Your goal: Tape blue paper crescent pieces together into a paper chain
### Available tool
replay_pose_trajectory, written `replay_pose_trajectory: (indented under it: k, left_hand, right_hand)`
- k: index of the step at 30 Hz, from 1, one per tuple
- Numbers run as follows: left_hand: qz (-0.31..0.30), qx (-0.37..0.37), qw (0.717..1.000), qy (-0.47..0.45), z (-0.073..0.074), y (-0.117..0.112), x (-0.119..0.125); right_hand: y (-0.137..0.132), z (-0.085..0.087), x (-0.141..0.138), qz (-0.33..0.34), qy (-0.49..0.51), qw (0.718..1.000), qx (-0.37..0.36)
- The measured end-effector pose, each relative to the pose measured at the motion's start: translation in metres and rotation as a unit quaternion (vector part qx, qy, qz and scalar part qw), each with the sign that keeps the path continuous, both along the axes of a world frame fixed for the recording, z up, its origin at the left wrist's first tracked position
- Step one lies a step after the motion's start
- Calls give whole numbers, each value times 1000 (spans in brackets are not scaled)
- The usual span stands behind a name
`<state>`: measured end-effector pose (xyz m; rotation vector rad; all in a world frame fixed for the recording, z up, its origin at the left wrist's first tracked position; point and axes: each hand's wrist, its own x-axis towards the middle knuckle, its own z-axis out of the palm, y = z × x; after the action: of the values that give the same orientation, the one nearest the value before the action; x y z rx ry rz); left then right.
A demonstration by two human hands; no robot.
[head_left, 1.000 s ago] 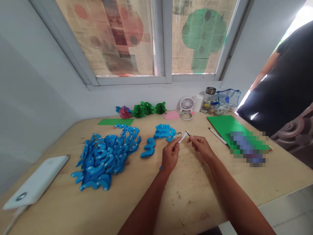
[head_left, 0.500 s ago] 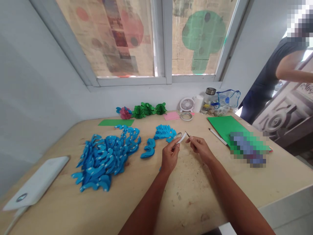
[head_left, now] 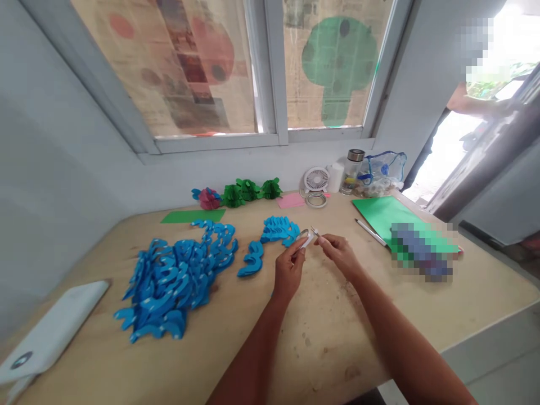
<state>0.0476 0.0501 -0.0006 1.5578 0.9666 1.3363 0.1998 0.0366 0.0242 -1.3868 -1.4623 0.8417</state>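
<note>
My left hand (head_left: 289,267) is closed on a narrow white strip (head_left: 309,241) that sticks out past the thumb. A dark-rimmed oval thing (head_left: 304,232) shows at the same fingers; its kind is unclear. My right hand (head_left: 337,253) pinches a thin pointed tool (head_left: 316,232), apparently tweezers, its tip close to the strip's end. A small pale bit seems to be at that tip. Beyond my left hand lies a fanned row of blue curved paper pieces (head_left: 278,228), with a small blue stack (head_left: 252,260) nearer. A large heap of blue pieces (head_left: 169,287) with white squares spreads to the left.
Along the wall stand green paper shapes (head_left: 248,190), a pink one (head_left: 210,198), a small fan (head_left: 316,180) and a bottle (head_left: 351,174). At right lie green sheets (head_left: 379,211) and a pen (head_left: 370,232). A white device (head_left: 54,332) sits at left. Another person's arm (head_left: 472,105) shows by the doorway.
The right hand's tool tip has come nearer the white strip's end, and a pale bit now shows there. The view has shifted slightly right. The other person has moved toward the doorway.
</note>
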Motion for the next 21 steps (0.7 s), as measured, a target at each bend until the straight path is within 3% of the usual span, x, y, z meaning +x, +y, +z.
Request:
replay_pose_trajectory:
  k: [9,21]
  left_hand:
    - [7,-14,1000,6,-4,2,-1]
    - [4,-2,1000,8,1,-1,0]
  right_hand:
    - [3,-4,-1,-9,-11,999,31]
    - [5,-8,0,-55,-32,996,55]
